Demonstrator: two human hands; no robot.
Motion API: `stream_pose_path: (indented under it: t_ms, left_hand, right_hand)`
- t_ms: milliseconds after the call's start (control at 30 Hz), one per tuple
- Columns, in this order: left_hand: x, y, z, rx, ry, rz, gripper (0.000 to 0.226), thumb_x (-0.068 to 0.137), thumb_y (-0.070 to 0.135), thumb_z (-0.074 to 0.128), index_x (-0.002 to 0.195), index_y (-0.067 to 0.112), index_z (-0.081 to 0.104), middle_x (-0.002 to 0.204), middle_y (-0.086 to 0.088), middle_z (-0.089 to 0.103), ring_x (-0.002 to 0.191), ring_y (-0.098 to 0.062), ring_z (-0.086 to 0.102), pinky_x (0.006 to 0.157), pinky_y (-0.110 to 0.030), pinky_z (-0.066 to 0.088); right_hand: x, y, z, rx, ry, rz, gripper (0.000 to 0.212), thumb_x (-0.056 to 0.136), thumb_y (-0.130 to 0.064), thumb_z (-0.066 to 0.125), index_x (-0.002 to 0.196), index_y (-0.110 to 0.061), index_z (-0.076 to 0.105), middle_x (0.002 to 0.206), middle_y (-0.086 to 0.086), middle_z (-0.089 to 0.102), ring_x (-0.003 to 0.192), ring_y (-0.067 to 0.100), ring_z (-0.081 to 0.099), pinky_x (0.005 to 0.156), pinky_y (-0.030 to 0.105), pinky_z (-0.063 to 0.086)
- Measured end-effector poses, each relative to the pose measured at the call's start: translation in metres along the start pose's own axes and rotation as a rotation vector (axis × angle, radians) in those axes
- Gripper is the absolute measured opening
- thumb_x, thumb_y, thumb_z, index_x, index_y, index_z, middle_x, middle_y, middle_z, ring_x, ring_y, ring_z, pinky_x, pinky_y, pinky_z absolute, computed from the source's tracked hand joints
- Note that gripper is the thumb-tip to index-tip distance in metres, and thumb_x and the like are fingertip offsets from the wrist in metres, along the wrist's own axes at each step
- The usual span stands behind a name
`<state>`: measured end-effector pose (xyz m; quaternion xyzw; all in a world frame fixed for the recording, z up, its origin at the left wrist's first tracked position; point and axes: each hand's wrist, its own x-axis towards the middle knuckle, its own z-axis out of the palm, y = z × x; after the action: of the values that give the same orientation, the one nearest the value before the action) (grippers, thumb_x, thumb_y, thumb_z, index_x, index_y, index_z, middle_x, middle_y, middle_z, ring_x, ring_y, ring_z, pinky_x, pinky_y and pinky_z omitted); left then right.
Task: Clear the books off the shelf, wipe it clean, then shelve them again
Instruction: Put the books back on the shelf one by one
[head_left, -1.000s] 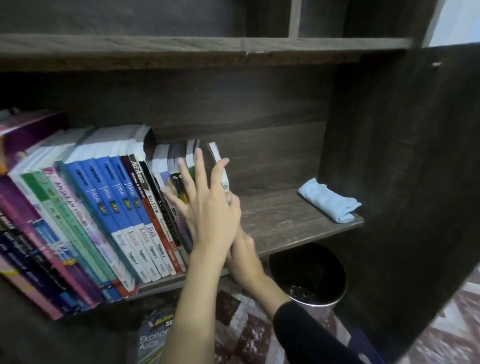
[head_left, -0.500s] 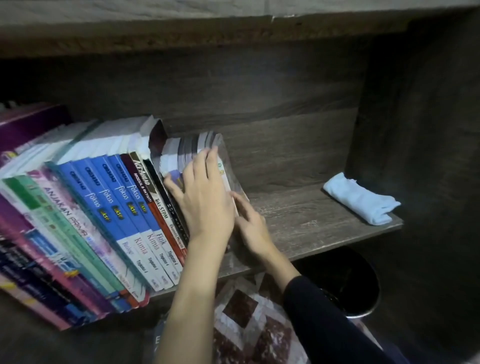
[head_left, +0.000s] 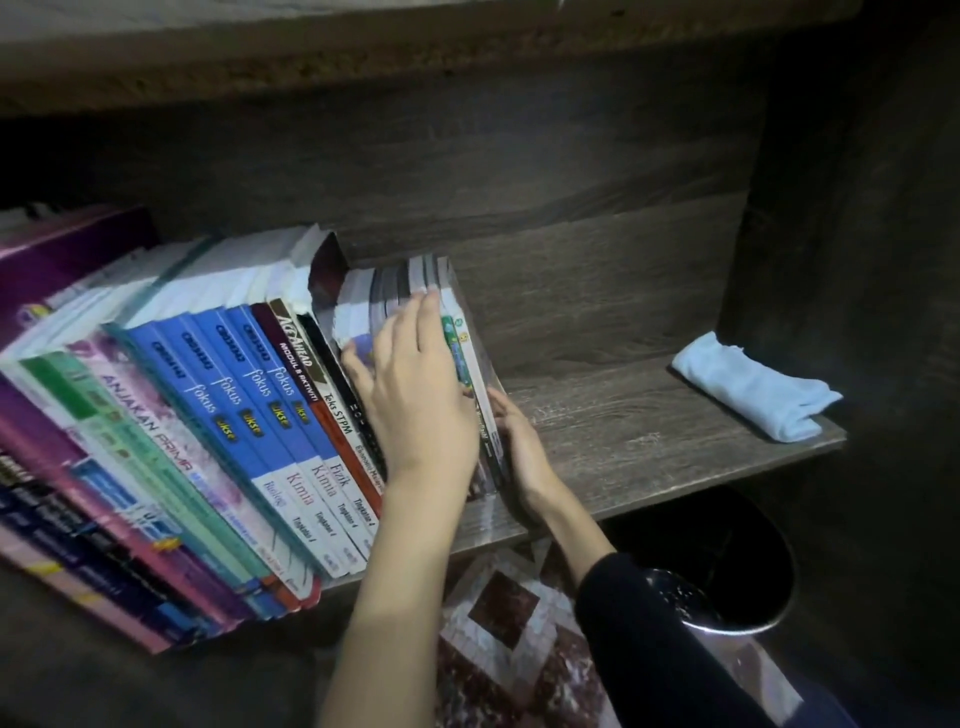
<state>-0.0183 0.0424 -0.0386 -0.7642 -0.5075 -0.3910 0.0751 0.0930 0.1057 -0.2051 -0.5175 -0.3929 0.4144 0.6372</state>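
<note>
Two items were seen nearest, below the shelf: a patterned mat (head_left: 498, 613) on the floor and, to its right, a round black bin (head_left: 727, 566) set partly under the board. A black sleeve (head_left: 649, 649) was seen rising from the near right, and a bare forearm from the near middle.

Further in, the wooden shelf (head_left: 623, 431) was reached by both hands. The right hand (head_left: 522, 447) was laid low against the outer cover of the last book, near the front edge of the board; its fingers were stretched along the cover rather than closed round it. The left hand (head_left: 415, 400) was spread flat, fingers straight and together, and pressed on the spines of the slim books (head_left: 464, 358) at the right end of the row. Nothing was gripped by either hand; the slim books were simply held between the two palms.

To the left, the rest of the row was stood on the shelf with every book tilted left: a black Teks STPM book (head_left: 340, 418), a maroon Ace Ahead book (head_left: 304, 364), four blue Fokus books (head_left: 244, 395), an Anjakan Prima book (head_left: 150, 431), then green and purple volumes, blurred at the frame's edge.

At the far right of the board, well apart from the books, a folded light blue cloth (head_left: 753, 397) was laid beside the dark side panel (head_left: 857, 208). Behind everything the wood-grain back panel (head_left: 571, 208) was seen, and above it the upper shelf (head_left: 363, 57).
</note>
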Motion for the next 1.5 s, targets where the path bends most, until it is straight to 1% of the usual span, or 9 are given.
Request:
stream_pose_path:
  t_ms: [233, 367, 500, 600, 733, 967, 1200, 1333, 1500]
  left_hand:
    - [0.0, -0.01, 0.003, -0.032, 0.047, 0.026, 0.09, 0.071, 0.004, 0.078, 0.147, 0.014, 0.03, 0.148, 0.0, 0.038, 0.139, -0.016, 0.029, 0.114, -0.034, -0.001]
    - [-0.003, -0.011, 0.002, -0.09, 0.066, -0.007, 0.092, 0.073, 0.005, 0.077, 0.148, 0.013, 0.024, 0.155, 0.001, 0.024, 0.143, -0.015, 0.02, 0.118, -0.03, -0.001]
    - [-0.004, -0.008, 0.0, -0.15, 0.088, -0.03, 0.09, 0.073, 0.003, 0.076, 0.148, 0.013, 0.026, 0.155, 0.001, 0.025, 0.142, -0.016, 0.022, 0.116, -0.029, -0.002]
    - [-0.004, -0.009, 0.0, -0.153, 0.082, -0.026, 0.085, 0.072, 0.002, 0.076, 0.145, 0.011, 0.033, 0.151, -0.001, 0.033, 0.141, -0.017, 0.026, 0.118, -0.03, 0.002]
    - [-0.004, -0.01, -0.001, -0.15, 0.075, -0.015, 0.079, 0.071, 0.003, 0.077, 0.14, 0.01, 0.04, 0.146, -0.002, 0.041, 0.139, -0.018, 0.029, 0.118, -0.03, 0.003]
    - [-0.003, -0.009, -0.003, -0.169, 0.066, -0.021, 0.077, 0.072, 0.005, 0.077, 0.139, 0.011, 0.041, 0.145, -0.001, 0.04, 0.14, -0.015, 0.028, 0.118, -0.029, 0.001]
    - [-0.008, -0.016, -0.004, -0.132, -0.003, 0.113, 0.07, 0.083, 0.029, 0.069, 0.141, 0.011, 0.033, 0.156, -0.004, 0.02, 0.146, -0.021, 0.003, 0.115, -0.032, -0.006]
    - [-0.018, -0.008, -0.001, -0.211, 0.116, 0.044, 0.055, 0.08, 0.034, 0.07, 0.125, 0.009, 0.049, 0.148, -0.013, 0.034, 0.143, -0.029, 0.017, 0.112, -0.043, 0.019]
    - [-0.045, 0.003, 0.008, -0.375, 0.282, 0.081, 0.043, 0.084, 0.024, 0.065, 0.118, 0.015, 0.041, 0.132, -0.015, 0.044, 0.118, -0.032, 0.051, 0.094, -0.045, 0.048]
  right_hand:
    - [-0.049, -0.065, 0.014, -0.382, 0.026, -0.025, 0.061, 0.088, -0.046, 0.014, 0.144, -0.03, 0.031, 0.148, 0.0, 0.041, 0.13, 0.024, 0.044, 0.109, 0.04, 0.034]
    - [-0.044, -0.072, -0.002, -0.55, -0.021, -0.075, 0.042, 0.103, -0.027, 0.03, 0.143, -0.016, 0.041, 0.145, 0.007, 0.046, 0.13, 0.026, 0.044, 0.105, 0.032, 0.033]
    - [-0.047, -0.091, -0.016, -0.388, -0.081, -0.131, 0.03, 0.093, -0.029, 0.057, 0.123, -0.024, 0.06, 0.115, -0.002, 0.063, 0.101, 0.014, 0.059, 0.091, 0.035, 0.045]
    - [-0.055, -0.101, -0.025, -0.399, -0.211, -0.138, 0.051, 0.075, -0.032, 0.068, 0.123, -0.039, 0.054, 0.124, -0.006, 0.06, 0.111, 0.009, 0.058, 0.094, 0.031, 0.046]
    - [-0.062, -0.097, -0.027, -0.41, -0.218, -0.196, 0.065, 0.077, 0.003, 0.068, 0.127, -0.035, 0.05, 0.126, -0.005, 0.059, 0.109, -0.001, 0.058, 0.09, 0.011, 0.046]
    - [-0.06, -0.092, -0.027, -0.409, -0.186, -0.24, 0.064, 0.078, -0.006, 0.072, 0.124, -0.046, 0.051, 0.128, -0.006, 0.061, 0.117, 0.007, 0.058, 0.106, 0.041, 0.044]
    - [-0.061, -0.09, -0.03, -0.262, -0.212, -0.205, 0.06, 0.081, 0.006, 0.067, 0.123, -0.033, 0.053, 0.131, -0.001, 0.058, 0.116, 0.002, 0.057, 0.107, 0.034, 0.042]
    - [-0.063, -0.089, -0.028, -0.274, -0.196, -0.228, 0.06, 0.08, 0.004, 0.068, 0.118, -0.04, 0.054, 0.134, -0.001, 0.054, 0.122, 0.007, 0.054, 0.109, 0.033, 0.039]
    - [-0.065, -0.087, -0.027, -0.283, -0.164, -0.231, 0.054, 0.084, 0.012, 0.06, 0.135, -0.004, 0.048, 0.133, 0.007, 0.052, 0.098, -0.019, 0.056, 0.089, 0.005, 0.041]
